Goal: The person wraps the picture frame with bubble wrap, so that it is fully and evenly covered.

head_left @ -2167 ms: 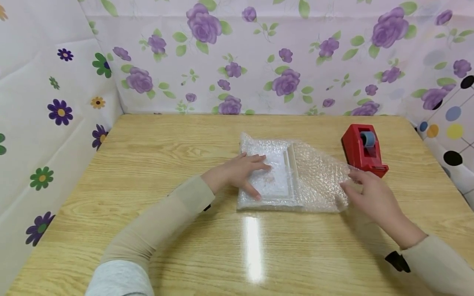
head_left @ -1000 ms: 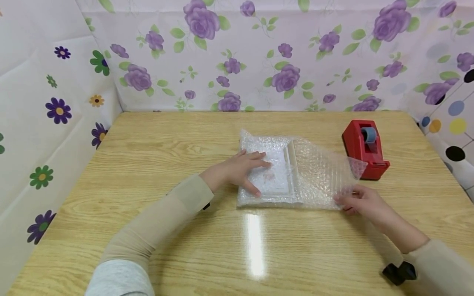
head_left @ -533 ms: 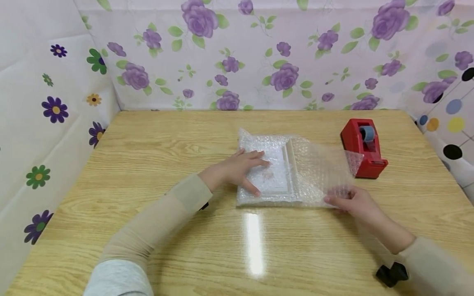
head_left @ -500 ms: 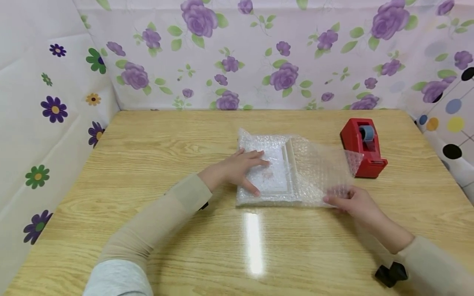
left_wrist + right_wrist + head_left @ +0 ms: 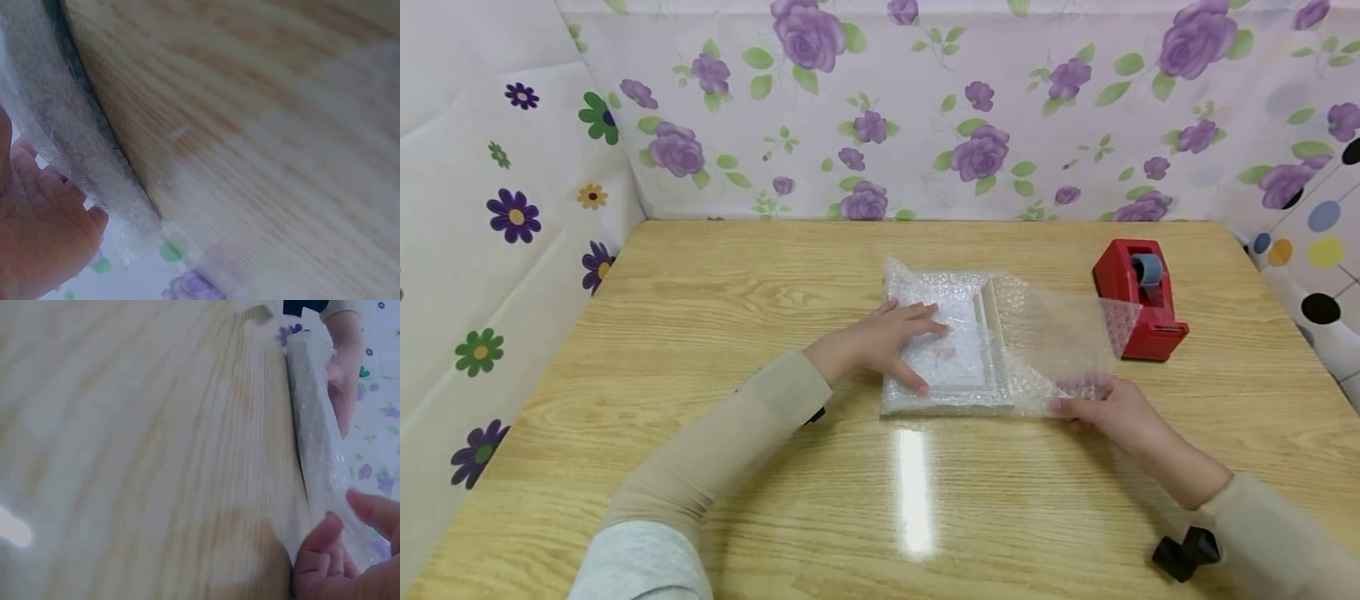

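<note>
A picture frame [image 5: 962, 358] with a pale picture and light border lies on the table inside clear bubble wrap [image 5: 1063, 333]. My left hand [image 5: 891, 340] rests spread on the wrapped frame's left part, thumb toward the near edge. At the lower right my right hand [image 5: 1120, 412] pinches the loose end of the wrap between thumb and fingers. That flap extends past the frame, and its far corner overlaps the tape dispenser in the head view. In the right wrist view, the right fingers [image 5: 322, 540] curl at the edge of the bubble wrap [image 5: 319, 425].
A red tape dispenser [image 5: 1138, 300] with a blue-cored roll stands at the back right, just beyond the wrap's loose end. The wooden table [image 5: 737, 283] ends at a floral curtain [image 5: 910, 108] behind and another at the left [image 5: 512, 275].
My right hand has come down from the wrap's right corner to its near edge, taken hold of it and drawn it slightly left. My left hand has stayed on the frame.
</note>
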Demonstrator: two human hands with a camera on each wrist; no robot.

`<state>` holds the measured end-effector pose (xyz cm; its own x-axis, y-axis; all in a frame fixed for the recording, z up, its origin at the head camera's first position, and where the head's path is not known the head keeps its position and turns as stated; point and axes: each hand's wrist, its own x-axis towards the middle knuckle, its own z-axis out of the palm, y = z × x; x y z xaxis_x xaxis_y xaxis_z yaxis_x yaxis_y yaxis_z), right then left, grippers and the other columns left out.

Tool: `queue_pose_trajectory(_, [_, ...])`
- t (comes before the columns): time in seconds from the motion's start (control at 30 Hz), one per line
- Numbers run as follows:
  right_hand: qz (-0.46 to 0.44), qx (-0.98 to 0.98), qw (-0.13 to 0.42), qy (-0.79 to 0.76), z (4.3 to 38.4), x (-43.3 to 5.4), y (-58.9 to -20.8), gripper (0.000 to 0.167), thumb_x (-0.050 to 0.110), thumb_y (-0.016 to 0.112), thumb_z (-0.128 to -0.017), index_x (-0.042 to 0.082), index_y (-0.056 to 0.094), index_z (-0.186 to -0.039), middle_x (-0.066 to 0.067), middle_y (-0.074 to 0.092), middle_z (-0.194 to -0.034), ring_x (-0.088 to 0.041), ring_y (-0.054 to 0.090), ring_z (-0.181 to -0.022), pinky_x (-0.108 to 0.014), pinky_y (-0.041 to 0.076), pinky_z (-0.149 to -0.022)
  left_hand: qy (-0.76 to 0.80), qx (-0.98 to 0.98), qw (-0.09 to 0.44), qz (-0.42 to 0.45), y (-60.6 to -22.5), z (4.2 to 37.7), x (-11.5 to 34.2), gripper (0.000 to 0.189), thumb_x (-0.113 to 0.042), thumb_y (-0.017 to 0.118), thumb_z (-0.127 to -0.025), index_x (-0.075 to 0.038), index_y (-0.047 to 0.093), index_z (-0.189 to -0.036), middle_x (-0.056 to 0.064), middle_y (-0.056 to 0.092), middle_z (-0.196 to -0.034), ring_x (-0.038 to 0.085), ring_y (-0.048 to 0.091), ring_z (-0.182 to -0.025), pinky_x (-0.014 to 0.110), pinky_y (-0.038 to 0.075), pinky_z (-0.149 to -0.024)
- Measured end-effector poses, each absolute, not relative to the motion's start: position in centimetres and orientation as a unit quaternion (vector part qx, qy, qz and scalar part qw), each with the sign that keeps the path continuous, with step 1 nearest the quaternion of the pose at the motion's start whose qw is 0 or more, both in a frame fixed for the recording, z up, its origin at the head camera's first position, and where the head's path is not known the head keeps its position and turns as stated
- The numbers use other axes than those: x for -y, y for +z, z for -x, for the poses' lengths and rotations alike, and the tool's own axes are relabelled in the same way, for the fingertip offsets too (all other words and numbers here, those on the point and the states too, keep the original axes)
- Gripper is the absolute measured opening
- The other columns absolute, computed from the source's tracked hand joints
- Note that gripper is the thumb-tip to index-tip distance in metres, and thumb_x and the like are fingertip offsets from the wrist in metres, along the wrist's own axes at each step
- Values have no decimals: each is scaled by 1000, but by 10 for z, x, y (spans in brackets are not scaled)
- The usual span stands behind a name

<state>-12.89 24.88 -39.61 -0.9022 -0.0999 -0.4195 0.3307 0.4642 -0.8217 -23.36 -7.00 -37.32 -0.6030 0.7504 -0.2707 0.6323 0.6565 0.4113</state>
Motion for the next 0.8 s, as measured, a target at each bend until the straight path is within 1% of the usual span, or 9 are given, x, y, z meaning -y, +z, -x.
queue_pose_trajectory(0.2, [-151,-736,196,-630,122,-240,-399,8,19,68,-87,16,62,-92,14,62,-71,-3,58,-69,-19,51,-66,130,-886,212,-390,-375,234,70,92,-54,76,-72,-23,34,-148,6,9,-160,25,9,-147,44,-7,-119])
queue_pose_trajectory(0.23, [-159,-714,193,-654,120,-237,-399,6,18,68,-88,19,62,-88,14,63,-72,-3,59,-70,-18,52,-67,130,-887,212,-390,-375,234,70,92,-54,76,-72,-23,34,-148,6,9,-160,25,9,-147,44,-7,-119])
queue_pose_trajectory(0.33, [-174,-636,185,-728,115,-230,-398,9,11,64,-90,19,62,-87,12,65,-79,-3,63,-76,-20,55,-75,130,-887,211,-390,-377,235,70,92,-54,75,-72,-23,33,-148,5,8,-160,25,9,-147,44,-7,-119])
queue_pose_trajectory(0.4, [-180,-586,190,-767,112,-225,-397,9,8,61,-91,14,57,-97,9,65,-85,-4,65,-83,-23,56,-82,132,-887,210,-390,-378,235,70,92,-55,75,-72,-24,33,-148,5,8,-160,25,9,-147,44,-7,-119])
queue_pose_trajectory(0.5, [-192,-545,199,-792,106,-216,-397,25,8,58,-93,8,44,-113,8,63,-92,-4,64,-91,-25,53,-90,131,-886,207,-393,-378,236,69,92,-56,74,-73,-24,33,-148,6,9,-160,26,9,-147,45,-7,-119])
queue_pose_trajectory(0.57, [-195,-546,203,-789,103,-210,-397,32,11,58,-94,7,38,-118,9,63,-95,-2,63,-94,-24,52,-93,129,-887,205,-392,-378,236,69,93,-56,74,-72,-24,33,-149,6,9,-160,26,10,-147,45,-7,-119])
queue_pose_trajectory(0.67, [-196,-562,187,-782,101,-203,-397,25,12,58,-94,8,44,-114,12,62,-93,0,61,-92,-20,51,-92,126,-889,202,-391,-378,235,69,93,-56,74,-72,-24,32,-149,7,9,-160,26,10,-147,46,-6,-119])
queue_pose_trajectory(0.77, [-207,-575,157,-776,101,-196,-397,6,11,59,-94,13,56,-99,14,62,-86,0,59,-86,-17,51,-86,126,-891,200,-388,-378,234,68,93,-56,74,-72,-24,32,-149,7,9,-160,26,10,-147,46,-6,-119])
queue_pose_trajectory(0.8, [-215,-577,143,-774,101,-194,-398,6,10,60,-92,15,59,-92,14,61,-84,0,58,-83,-16,50,-83,129,-891,200,-387,-378,233,68,93,-56,74,-72,-23,32,-149,7,10,-160,26,10,-147,46,-6,-119])
